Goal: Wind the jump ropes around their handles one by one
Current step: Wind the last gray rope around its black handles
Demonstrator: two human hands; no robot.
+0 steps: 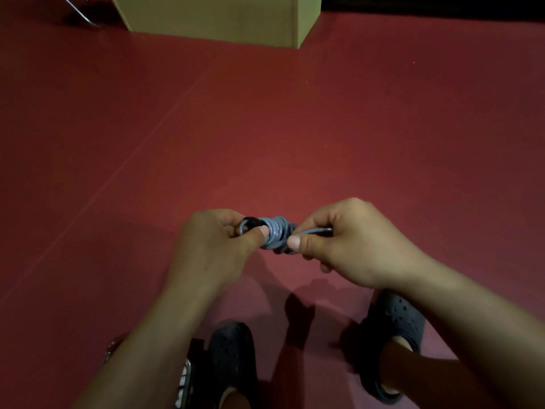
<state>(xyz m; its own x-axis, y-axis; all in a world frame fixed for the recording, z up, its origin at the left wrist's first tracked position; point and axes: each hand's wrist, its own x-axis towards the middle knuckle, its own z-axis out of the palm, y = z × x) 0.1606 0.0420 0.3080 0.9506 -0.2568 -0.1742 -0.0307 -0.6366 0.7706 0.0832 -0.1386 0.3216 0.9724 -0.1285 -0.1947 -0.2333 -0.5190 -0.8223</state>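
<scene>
Both hands up in front of the body, well above the dark red floor (295,128), nothing carrying the work but the hands themselves. The left hand (212,246) curls round the black plastic handle end (250,223), thumb pressed against the first turns of the grey plastic jump rope coil (275,233). That coil sits dead centre between the two hands, touching both. The bundle's long axis runs left to right, straight across the view. The right hand (351,246) pinches the loose grey rope tail (314,230) between thumb and forefinger, just beside the coil's right edge, so the right hand is the one nearer the free end. My read: the next turn or tuck goes round that axis from the right side. Hard to make out: whether one handle or two lie under the coil, and how much tail is left, since the fingers cover it. Black perforated clogs (233,358) below, a tan box (224,16) at the floor's far edge.
</scene>
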